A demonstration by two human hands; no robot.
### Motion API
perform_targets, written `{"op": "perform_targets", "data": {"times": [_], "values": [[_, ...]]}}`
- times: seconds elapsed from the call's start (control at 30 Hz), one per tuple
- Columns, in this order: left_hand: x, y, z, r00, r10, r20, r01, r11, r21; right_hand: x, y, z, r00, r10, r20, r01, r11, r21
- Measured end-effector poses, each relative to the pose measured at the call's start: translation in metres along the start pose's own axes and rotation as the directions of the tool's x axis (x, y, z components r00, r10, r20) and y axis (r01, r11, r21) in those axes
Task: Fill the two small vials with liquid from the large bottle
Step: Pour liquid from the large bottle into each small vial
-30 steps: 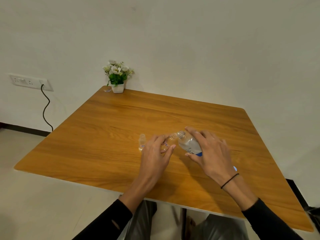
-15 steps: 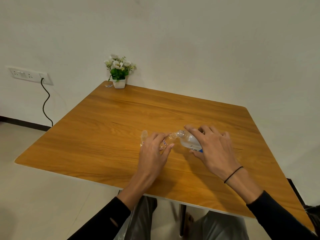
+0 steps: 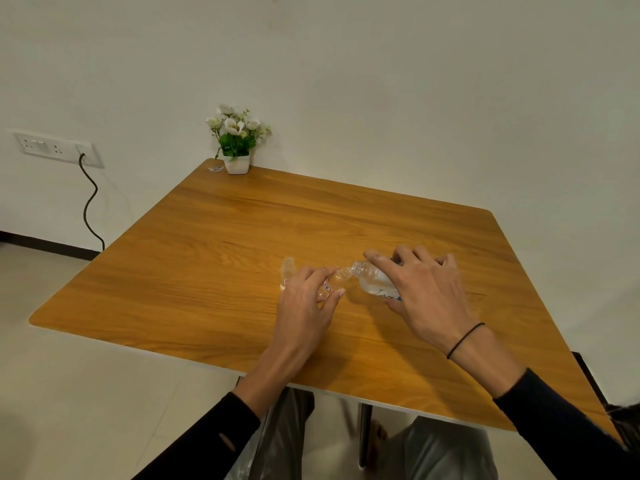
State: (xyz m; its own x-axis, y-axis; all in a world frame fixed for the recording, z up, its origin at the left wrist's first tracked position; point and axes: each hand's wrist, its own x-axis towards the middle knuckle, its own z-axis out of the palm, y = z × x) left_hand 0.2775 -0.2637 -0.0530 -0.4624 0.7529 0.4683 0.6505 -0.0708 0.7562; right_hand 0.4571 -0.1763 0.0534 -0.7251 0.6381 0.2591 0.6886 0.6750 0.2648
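Clear plastic large bottle (image 3: pixel 372 284), tipped nearly flat, neck pointing left, mouth touching or just at the mouth of a small vial (image 3: pixel 331 282). Bottle gripped from above in the right hand (image 3: pixel 424 296), fingers wrapped over its body; blue-and-white label partly visible under the palm. Some clear liquid sits in the lower part of the bottle.

Held vial is tilted, mouth up and to the right, pinched between thumb and fingers of the left hand (image 3: pixel 306 304). Red-marked label shows on its side. Fill level cannot be read: too small and half covered by fingers. Whether liquid is crossing between the two mouths cannot be told either.

Second vial (image 3: pixel 287 277) stands upright on the table (image 3: pixel 207 254), just left of the left hand, free of both hands. Contents not readable.

All three containers sit about mid-table, toward the near edge. Potted white flowers (image 3: pixel 235 143) at the far left corner, well apart. Black hair tie on the right wrist.

Judgement: pour into first vial in hand; second vial not yet addressed.

Risks from here:
- Vial mouth is narrow; a small slip of either hand would put liquid on the wood.
- Bottle so near horizontal may gush if tipped further and overrun the vial.
- Left knuckles are close to the standing vial; a sideways shift could knock it over.
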Motion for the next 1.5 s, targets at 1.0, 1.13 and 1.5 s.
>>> {"op": "perform_targets", "data": {"times": [1.0,1.13,1.5], "values": [[-0.0050,-0.0014,0.0018,1.000,-0.028,-0.001,0.028,0.999,0.015,0.0029,-0.0051,-0.0044,1.000,-0.029,0.003,0.029,0.998,-0.050],[-0.0056,-0.0028,0.0023,0.999,-0.036,0.001,0.036,0.999,0.021,0.0032,-0.0054,-0.0033,1.000,-0.029,0.000,0.029,0.998,-0.054],[-0.0065,-0.0041,0.0024,0.998,-0.057,0.006,0.057,0.998,0.024,0.0042,-0.0060,-0.0044,0.999,-0.041,0.003,0.041,0.998,-0.053]]}}
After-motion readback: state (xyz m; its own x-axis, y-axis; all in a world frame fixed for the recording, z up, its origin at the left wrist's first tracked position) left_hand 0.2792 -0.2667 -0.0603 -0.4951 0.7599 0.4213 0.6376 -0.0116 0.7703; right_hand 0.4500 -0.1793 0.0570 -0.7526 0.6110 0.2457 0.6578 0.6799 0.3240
